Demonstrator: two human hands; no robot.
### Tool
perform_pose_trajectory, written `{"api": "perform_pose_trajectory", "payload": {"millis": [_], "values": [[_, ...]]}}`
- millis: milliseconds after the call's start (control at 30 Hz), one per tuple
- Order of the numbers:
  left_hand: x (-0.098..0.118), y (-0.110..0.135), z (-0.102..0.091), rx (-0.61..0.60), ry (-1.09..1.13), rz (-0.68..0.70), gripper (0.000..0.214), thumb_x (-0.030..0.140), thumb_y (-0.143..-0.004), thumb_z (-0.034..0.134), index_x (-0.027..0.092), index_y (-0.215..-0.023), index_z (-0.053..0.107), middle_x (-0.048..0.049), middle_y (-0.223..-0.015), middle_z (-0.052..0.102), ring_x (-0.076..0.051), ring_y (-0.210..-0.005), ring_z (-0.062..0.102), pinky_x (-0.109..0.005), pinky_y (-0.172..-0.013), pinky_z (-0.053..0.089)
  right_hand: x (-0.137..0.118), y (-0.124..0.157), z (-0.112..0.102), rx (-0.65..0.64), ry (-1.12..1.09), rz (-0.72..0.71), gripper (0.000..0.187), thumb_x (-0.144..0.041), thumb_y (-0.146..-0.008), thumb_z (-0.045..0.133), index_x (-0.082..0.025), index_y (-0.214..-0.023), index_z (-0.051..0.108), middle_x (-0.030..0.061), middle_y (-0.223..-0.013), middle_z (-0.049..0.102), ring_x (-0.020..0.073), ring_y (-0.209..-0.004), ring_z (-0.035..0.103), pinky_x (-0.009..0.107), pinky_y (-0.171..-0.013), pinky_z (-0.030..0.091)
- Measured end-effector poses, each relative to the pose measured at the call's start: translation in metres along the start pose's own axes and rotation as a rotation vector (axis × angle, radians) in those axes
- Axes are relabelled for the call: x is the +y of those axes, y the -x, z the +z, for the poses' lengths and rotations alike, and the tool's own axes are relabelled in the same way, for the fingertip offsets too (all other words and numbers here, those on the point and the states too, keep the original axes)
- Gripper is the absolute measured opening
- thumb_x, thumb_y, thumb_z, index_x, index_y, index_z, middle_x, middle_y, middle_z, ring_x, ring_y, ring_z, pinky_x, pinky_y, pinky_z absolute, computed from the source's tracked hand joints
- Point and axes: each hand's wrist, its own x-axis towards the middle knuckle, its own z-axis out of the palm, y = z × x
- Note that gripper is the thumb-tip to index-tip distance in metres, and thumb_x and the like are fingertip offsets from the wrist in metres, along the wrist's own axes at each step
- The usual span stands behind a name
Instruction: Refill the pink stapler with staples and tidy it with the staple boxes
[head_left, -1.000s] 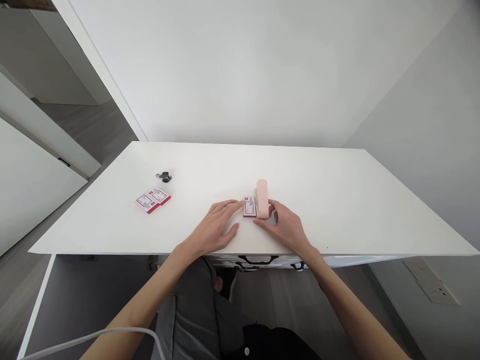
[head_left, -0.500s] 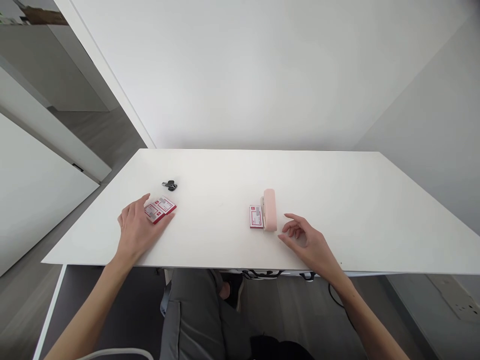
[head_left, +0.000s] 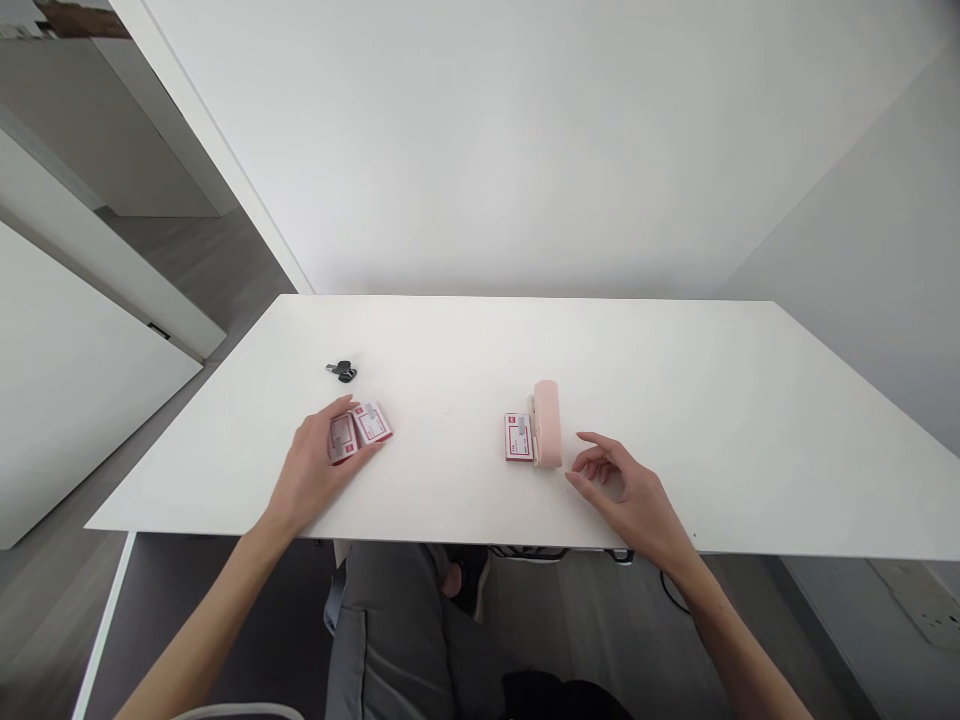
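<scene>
My left hand (head_left: pixel 319 462) is curved around two small red-and-white boxes (head_left: pixel 371 423), thumb on the near side and fingers on the far side. The boxes lie on the white table at a slight angle to each other, the left one partly covered by the hand. My right hand (head_left: pixel 626 497) rests near the table's front edge, fingers loosely curled and thumb apart, with nothing in it. Just left of its fingertips is a pink object (head_left: pixel 548 424) with a cream side, which looks like a stapler lying on its side. A third red-and-white box (head_left: pixel 518 437) sits against its left side.
A small black and metal item (head_left: pixel 343 371), perhaps a staple remover, lies beyond my left hand. The white table (head_left: pixel 450 500) meets a pale wall (head_left: pixel 480 150) at the back. My legs (head_left: pixel 397 630) are below its front edge.
My left hand has slid to the right across the table with the two boxes, which have turned and spread apart a little. My right hand keeps nearly the same pose beside the pink object.
</scene>
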Motion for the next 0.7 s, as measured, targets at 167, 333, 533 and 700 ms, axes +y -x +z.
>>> {"api": "perform_pose_trajectory", "payload": {"millis": [167,333,533,700], "values": [[0.049,-0.003,0.025,-0.096,0.132,0.214,0.073,0.063,-0.095,0.072,0.030,-0.155,0.046,-0.0088,-0.152,0.063,-0.032,-0.141,0.060,-0.049,-0.117,0.049,-0.002,-0.001,0.000,-0.009,-0.027,0.015,0.047,-0.056,-0.103,0.065,-0.029,-0.141,0.058,0.0050,-0.106,0.076,0.0240,-0.093,0.068,0.043,-0.092,0.058],[0.101,-0.021,0.054,-0.276,0.171,0.430,0.072,0.055,-0.096,0.074,0.033,-0.158,0.044,-0.0073,-0.153,0.063,-0.031,-0.140,0.058,-0.049,-0.115,0.050,-0.002,-0.003,-0.001,-0.013,-0.045,0.020,0.045,-0.054,-0.103,0.065,-0.028,-0.139,0.060,0.0052,-0.106,0.077,0.0244,-0.093,0.068,0.043,-0.092,0.058],[0.128,-0.037,0.076,-0.391,0.154,0.534,0.077,0.053,-0.096,0.075,0.031,-0.162,0.041,-0.0095,-0.149,0.065,-0.034,-0.135,0.058,-0.053,-0.113,0.050,-0.004,-0.005,-0.001,-0.010,-0.014,0.004,0.042,-0.053,-0.103,0.065,-0.028,-0.136,0.062,0.0044,-0.104,0.077,0.0239,-0.092,0.069,0.042,-0.091,0.058],[0.127,-0.038,0.080,-0.389,0.155,0.571,0.085,0.056,-0.093,0.079,0.035,-0.164,0.037,-0.0103,-0.156,0.059,-0.036,-0.142,0.055,-0.056,-0.118,0.047,-0.006,-0.006,-0.003,-0.025,0.009,-0.001,0.041,-0.054,-0.104,0.063,-0.028,-0.135,0.062,0.0049,-0.104,0.078,0.0238,-0.090,0.069,0.042,-0.090,0.059]]}}
